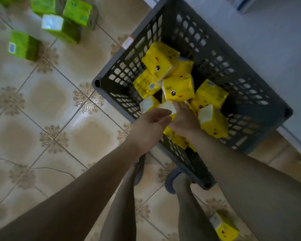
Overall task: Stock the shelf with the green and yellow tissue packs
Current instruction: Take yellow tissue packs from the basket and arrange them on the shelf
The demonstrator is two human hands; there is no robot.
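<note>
A dark grey plastic basket (146, 40) stands on the tiled floor with several yellow tissue packs (178, 88) piled inside. Both hands reach into its near side. My left hand (150, 124) and my right hand (184, 119) meet around one yellow pack (169, 106) whose white end shows between them; the fingers seem to close on it, but the grip is partly hidden. Several green tissue packs (61, 28) lie on the floor at the upper left. One more yellow pack (224, 228) lies on the floor at the bottom right.
A pale blue-grey surface (268, 40) runs along the right side behind the basket. My legs and grey slippers (170, 183) stand just before the basket's near corner. Patterned beige floor tiles (59, 110) spread to the left.
</note>
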